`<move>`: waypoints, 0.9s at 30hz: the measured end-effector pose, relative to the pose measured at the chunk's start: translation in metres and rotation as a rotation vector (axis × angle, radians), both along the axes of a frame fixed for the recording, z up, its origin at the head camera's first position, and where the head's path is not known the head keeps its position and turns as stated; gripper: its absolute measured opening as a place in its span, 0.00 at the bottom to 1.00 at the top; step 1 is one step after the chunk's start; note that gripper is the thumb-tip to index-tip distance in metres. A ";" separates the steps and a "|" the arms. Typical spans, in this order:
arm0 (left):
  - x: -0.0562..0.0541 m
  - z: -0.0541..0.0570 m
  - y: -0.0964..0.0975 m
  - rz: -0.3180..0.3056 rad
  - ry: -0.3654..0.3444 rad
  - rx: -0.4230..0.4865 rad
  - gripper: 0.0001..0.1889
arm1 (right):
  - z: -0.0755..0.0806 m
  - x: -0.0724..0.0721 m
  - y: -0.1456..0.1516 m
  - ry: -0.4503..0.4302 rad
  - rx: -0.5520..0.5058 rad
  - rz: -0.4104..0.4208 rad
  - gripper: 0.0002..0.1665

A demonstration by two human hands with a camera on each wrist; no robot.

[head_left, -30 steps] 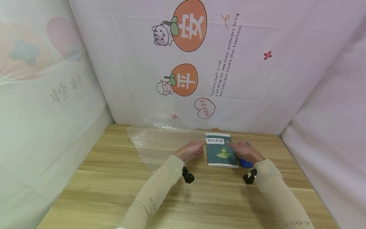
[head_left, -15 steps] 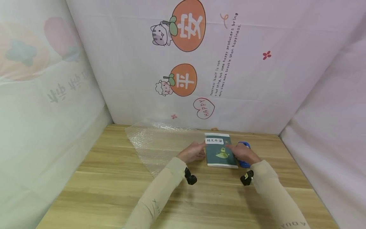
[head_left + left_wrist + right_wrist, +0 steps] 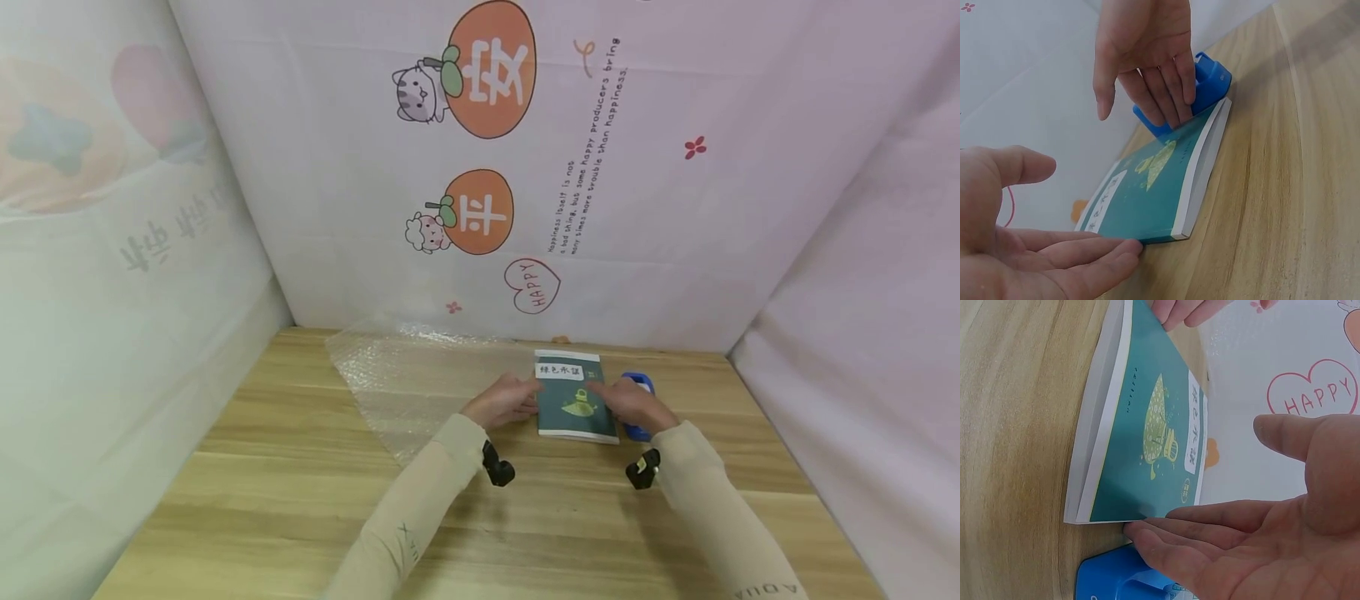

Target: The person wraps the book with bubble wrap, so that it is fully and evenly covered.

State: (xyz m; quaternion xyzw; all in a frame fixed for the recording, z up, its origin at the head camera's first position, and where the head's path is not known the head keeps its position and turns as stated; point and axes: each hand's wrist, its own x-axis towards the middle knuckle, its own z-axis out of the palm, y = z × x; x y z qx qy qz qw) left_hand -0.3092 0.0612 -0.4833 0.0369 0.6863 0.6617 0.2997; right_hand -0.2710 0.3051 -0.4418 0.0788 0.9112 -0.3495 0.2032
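A green book (image 3: pixel 557 417) with a white title label lies flat on the wooden table, overlapping the right edge of a bubble wrap sheet (image 3: pixel 412 375). My left hand (image 3: pixel 506 402) is at its left side; in the left wrist view the straight fingertips (image 3: pixel 1124 249) touch the book's edge, thumb raised apart. On the opposite side is my right hand (image 3: pixel 636 403), its extended fingers (image 3: pixel 1172 550) against the right edge in the right wrist view, thumb also lifted. A blue tape dispenser (image 3: pixel 1211 84) sits just beyond the right hand, partly hidden by it in the head view.
A printed white cloth wall (image 3: pixel 637 275) rises behind the table, with further cloth walls at left and right. The wooden table (image 3: pixel 555 533) extends toward me under both forearms. Each wrist wears a small black camera (image 3: pixel 498 467).
Both hands have shifted slightly inward and toward me along the book's sides. The head view has drifted a little. The bubble wrap looks unchanged.
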 end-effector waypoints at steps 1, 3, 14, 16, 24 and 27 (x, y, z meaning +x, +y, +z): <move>0.000 -0.001 0.000 0.000 0.002 0.002 0.31 | 0.000 0.000 0.000 0.000 0.002 0.002 0.37; 0.001 -0.003 0.000 0.004 0.009 0.007 0.30 | -0.001 0.000 -0.001 0.000 0.007 0.005 0.37; 0.003 -0.002 -0.001 0.070 0.022 0.014 0.22 | -0.002 0.000 -0.001 0.003 0.055 -0.007 0.36; 0.002 -0.001 -0.001 0.080 0.017 0.022 0.21 | -0.002 0.000 -0.001 0.017 0.059 0.001 0.36; -0.004 -0.008 0.005 0.109 -0.015 0.086 0.16 | 0.000 0.001 -0.003 0.029 0.085 0.000 0.34; -0.004 -0.009 0.009 0.090 -0.002 0.066 0.17 | 0.001 0.001 -0.003 0.018 0.090 0.000 0.33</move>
